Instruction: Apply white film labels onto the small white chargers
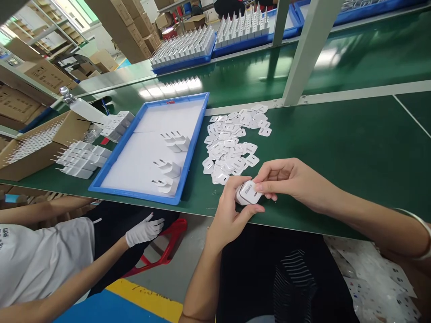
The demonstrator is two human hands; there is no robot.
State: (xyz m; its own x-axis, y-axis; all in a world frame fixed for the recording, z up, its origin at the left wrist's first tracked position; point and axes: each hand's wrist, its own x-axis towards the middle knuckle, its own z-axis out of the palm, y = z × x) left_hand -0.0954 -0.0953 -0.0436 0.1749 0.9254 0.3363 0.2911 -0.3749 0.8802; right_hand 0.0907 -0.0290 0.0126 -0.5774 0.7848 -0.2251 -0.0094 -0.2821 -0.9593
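Observation:
My left hand (229, 214) is wrapped round a small white plug charger (239, 198) above the bench's near edge. A white printed cover plate (249, 192) with a dark slot lies against the charger's face. My right hand (288, 180) pinches that plate's right edge between thumb and fingers. Whether the plate is seated or loose I cannot tell. Just beyond my hands, a loose pile of similar cover plates (232, 146) spreads over the green bench (336, 148).
To the left sits a blue-rimmed tray (198, 134) with several pronged chargers (170, 169). More chargers (81, 159) and a cardboard box (67, 130) lie beyond. A co-worker's gloved hand (144, 231) rests below the bench. A metal post (305, 54) rises behind the pile.

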